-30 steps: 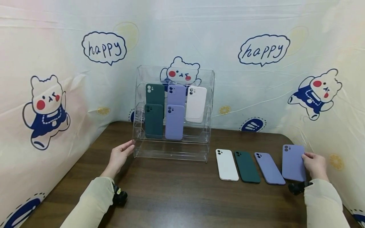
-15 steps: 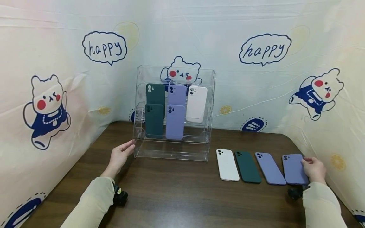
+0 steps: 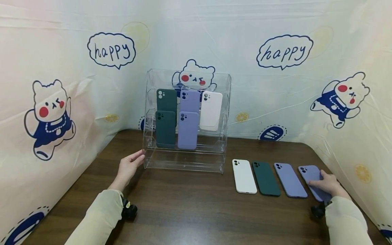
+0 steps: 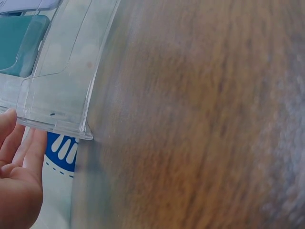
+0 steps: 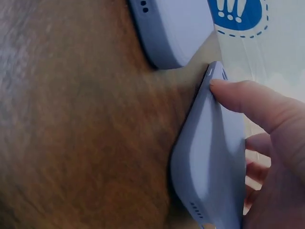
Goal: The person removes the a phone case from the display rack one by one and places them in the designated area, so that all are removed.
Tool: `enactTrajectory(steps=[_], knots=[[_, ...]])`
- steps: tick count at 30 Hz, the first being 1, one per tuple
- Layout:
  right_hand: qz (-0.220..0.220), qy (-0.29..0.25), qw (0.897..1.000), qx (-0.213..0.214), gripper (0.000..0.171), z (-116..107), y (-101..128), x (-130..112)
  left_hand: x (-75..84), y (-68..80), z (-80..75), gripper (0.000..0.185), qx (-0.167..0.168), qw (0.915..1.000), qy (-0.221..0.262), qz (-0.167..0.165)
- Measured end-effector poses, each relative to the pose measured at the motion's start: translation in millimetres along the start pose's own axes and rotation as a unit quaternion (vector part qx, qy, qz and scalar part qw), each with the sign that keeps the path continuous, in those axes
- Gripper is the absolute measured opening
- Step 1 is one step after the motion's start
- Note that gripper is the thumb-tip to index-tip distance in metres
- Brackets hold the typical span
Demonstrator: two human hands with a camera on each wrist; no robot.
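A clear acrylic rack (image 3: 220,102) stands at the back of the brown table (image 3: 190,211), with several phone cases in dark green, lavender and white on its tiers. My left hand (image 3: 130,166) touches the rack's lower left corner (image 4: 62,81) with straight fingers (image 4: 19,148). To the right of the rack, a white case (image 3: 244,176), a dark green case (image 3: 265,178) and a lavender case (image 3: 290,180) lie in a row. My right hand (image 3: 327,183) rests on a second lavender case (image 3: 307,173) at the row's right end. A straight finger (image 5: 248,102) lies along that case's edge (image 5: 209,157).
Printed cloth with bears and "happy" bubbles (image 3: 283,52) walls the table on three sides. It hangs close to my right hand. The other lavender case (image 5: 176,28) lies just beside the held one. Bare wood runs along the table's front.
My right hand has lowered the right lavender case from standing tilted to lying on the table, then slid on top of it. The left hand has stayed at the rack.
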State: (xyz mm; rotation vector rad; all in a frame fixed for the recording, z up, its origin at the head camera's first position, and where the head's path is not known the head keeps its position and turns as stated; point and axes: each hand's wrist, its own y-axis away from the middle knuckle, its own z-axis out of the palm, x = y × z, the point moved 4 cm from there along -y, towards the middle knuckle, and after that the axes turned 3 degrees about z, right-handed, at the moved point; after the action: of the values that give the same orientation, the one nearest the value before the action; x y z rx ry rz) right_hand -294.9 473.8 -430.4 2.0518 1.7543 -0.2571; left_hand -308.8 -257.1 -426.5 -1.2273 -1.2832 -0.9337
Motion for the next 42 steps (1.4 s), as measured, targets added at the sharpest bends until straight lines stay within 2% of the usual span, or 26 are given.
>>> enactTrajectory(steps=[5, 11, 26, 30, 35, 42], knots=[[-0.001, -0.015, 0.999, 0.033, 0.101, -1, 0, -7, 1.0, 1.0, 0.0, 0.045, -0.005, 1.0000, -0.005, -0.001], [-0.005, -0.024, 0.999, 0.047, 0.095, 1, 2, -9, 1.8, 1.1, 0.7, 0.047, -0.010, 0.9999, -0.005, -0.009], [-0.001, -0.048, 0.998, 0.050, 0.095, 3, 6, -11, 0.4, 0.6, -0.1, 0.045, -0.005, 1.0000, -0.009, 0.001], [0.002, -0.063, 0.995, 0.082, 0.090, -3, 5, -17, 0.2, 0.5, 0.2, 0.044, -0.002, 1.0000, -0.006, 0.005], [-0.037, -0.093, 0.986, 0.137, 0.081, -16, 0, -44, 0.1, 1.1, -0.3, 0.043, -0.001, 0.9999, -0.007, 0.008], [-0.094, -0.143, 0.971, 0.166, 0.081, -43, 1, -112, -0.9, 1.2, -1.0, 0.044, -0.001, 1.0000, -0.007, 0.006]])
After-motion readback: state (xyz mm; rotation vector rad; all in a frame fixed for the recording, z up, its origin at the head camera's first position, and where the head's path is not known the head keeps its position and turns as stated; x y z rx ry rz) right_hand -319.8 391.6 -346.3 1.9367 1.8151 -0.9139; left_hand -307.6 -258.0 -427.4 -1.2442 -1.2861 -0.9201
